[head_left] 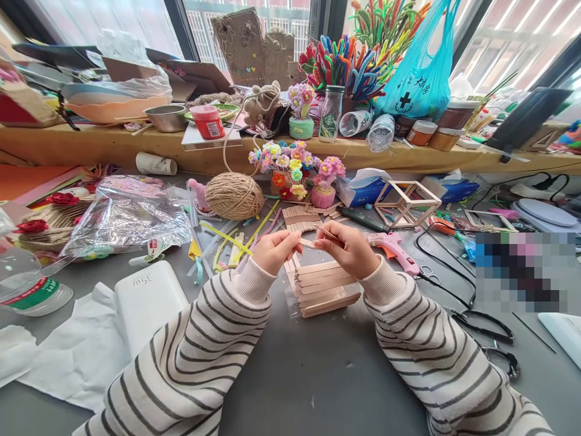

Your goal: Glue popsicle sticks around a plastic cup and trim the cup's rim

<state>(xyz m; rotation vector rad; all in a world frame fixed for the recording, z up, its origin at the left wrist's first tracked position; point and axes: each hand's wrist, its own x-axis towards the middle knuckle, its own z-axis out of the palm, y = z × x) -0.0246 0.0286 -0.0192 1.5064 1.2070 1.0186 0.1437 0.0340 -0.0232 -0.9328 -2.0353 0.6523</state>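
Note:
In the middle of the head view my left hand (276, 249) and my right hand (348, 248) are close together, both pinched closed. A pale wooden craft stick (309, 243) spans the gap between their fingertips, and a thin brownish strand curves just above it. Fingers cover the ends of both. Below my right hand lies a stack of craft sticks (324, 290) on clear plastic wrapping (292, 297). A panel of sticks laid side by side (302, 218) lies behind the hands. To the right rests a pink glue gun (396, 247).
A ball of twine (234, 196) and pipe-cleaner flowers (323, 181) stand behind my hands. A wooden stick frame (407, 203) is at the back right. Black scissors (488, 327) and a cable (447, 295) lie right; a white power bank (149, 300) lies left. A cluttered ledge (190, 147) runs behind.

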